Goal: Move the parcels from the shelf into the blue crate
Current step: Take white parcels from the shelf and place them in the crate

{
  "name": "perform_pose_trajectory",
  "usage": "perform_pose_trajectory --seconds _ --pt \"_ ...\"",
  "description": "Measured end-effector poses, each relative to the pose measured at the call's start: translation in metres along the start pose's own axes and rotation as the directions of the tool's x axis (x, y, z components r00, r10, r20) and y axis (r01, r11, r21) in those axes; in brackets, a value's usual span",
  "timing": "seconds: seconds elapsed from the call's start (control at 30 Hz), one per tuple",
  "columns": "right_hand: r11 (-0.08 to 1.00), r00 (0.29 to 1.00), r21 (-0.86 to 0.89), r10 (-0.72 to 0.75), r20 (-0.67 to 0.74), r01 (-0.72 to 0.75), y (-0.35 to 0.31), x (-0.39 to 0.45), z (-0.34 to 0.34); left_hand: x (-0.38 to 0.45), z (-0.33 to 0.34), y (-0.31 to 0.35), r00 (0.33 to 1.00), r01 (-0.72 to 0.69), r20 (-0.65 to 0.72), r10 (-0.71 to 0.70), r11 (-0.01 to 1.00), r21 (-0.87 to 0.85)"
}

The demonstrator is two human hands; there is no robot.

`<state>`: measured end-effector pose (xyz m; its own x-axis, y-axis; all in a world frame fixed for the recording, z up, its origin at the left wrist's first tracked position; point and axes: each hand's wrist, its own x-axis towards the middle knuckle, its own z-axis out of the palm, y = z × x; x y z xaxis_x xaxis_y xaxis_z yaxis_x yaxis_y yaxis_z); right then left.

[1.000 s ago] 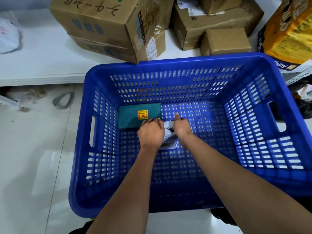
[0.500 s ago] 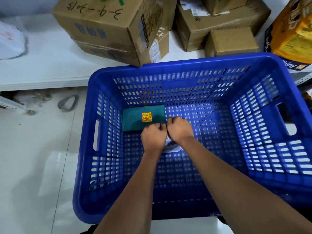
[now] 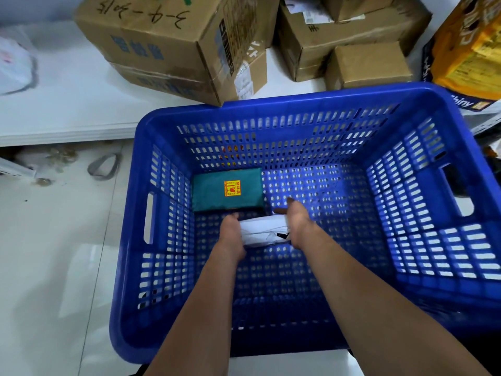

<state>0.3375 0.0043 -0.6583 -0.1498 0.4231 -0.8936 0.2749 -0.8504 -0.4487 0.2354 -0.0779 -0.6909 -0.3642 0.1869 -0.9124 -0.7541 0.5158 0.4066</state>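
The hands have parted since half a second ago: left hand [image 3: 231, 229] and right hand [image 3: 295, 221] now grasp the ends of a crinkled white plastic parcel [image 3: 264, 232] low inside the slotted blue crate [image 3: 352, 103]. Just beyond them lies a teal parcel [image 3: 214, 192] with a yellow-red sticker; further off, a cardboard box [image 3: 151, 39] reads "3-4-30".

My left hand [image 3: 232, 231] and right hand [image 3: 297, 223] cover both ends of the white parcel [image 3: 264, 231], and I cannot see the fingers, so each grip is unclear. The print on the yellow sticker [image 3: 232, 188] of the green parcel [image 3: 227, 189] is too small to read. At the right edge of the frame the orange box [image 3: 470, 47] is cut off. At the upper left a white bag [image 3: 13, 67] is cut off. The top edge crops the large cardboard box [image 3: 173, 42].
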Motion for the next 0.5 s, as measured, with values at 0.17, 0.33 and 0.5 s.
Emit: perform_pose_trajectory --seconds 0.17,0.33,0.5 --pt "0.965 0.97 0.1 0.244 0.002 -0.243 -0.001 0.01 -0.003 -0.001 -0.003 0.007 0.998 0.061 -0.036 -0.058 0.995 0.074" --pt "0.964 0.958 0.025 0.267 -0.102 -0.266 -0.003 0.013 -0.007 0.002 -0.004 0.011 1.0 0.026 0.011 -0.027 0.997 0.068" --pt "0.96 0.96 0.006 0.28 -0.029 -0.28 0.007 0.015 -0.01 0.031 -0.017 0.004 0.989 0.128 0.047 -0.139 0.974 0.188"
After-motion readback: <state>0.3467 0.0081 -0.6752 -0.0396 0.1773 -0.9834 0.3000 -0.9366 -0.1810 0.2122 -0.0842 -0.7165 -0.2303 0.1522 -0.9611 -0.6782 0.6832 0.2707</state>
